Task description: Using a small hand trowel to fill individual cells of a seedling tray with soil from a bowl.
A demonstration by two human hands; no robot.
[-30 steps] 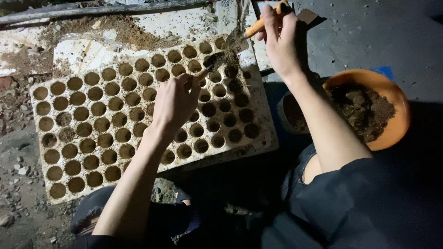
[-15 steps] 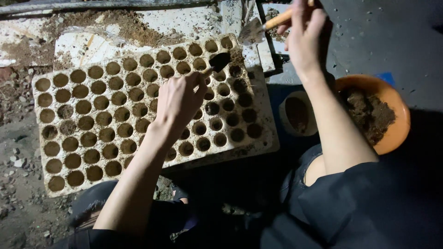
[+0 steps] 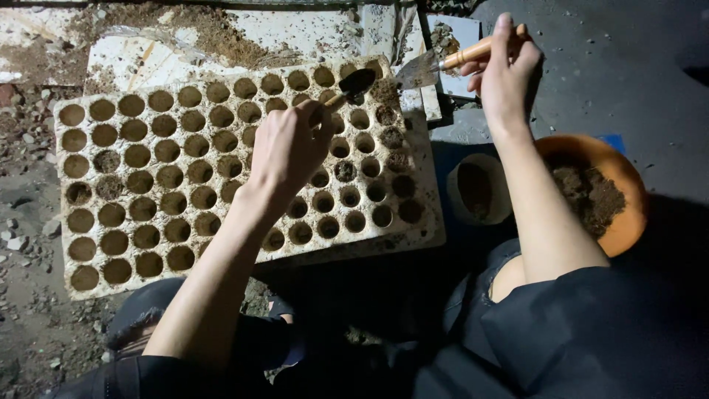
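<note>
Two closed grips: left hand [image 3: 288, 148] around black scoop [image 3: 354, 81], right hand [image 3: 506, 70] around trowel [image 3: 428, 66], above seedling tray [image 3: 221, 170].

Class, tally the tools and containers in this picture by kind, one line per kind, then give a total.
Hand tools: 2, a small black scoop in the left hand and a trowel in the right hand
Bowls of soil: 1, orange bowl
Small pots: 1, pale pot
Seed trays: 1, white tray
Total: 5
</note>
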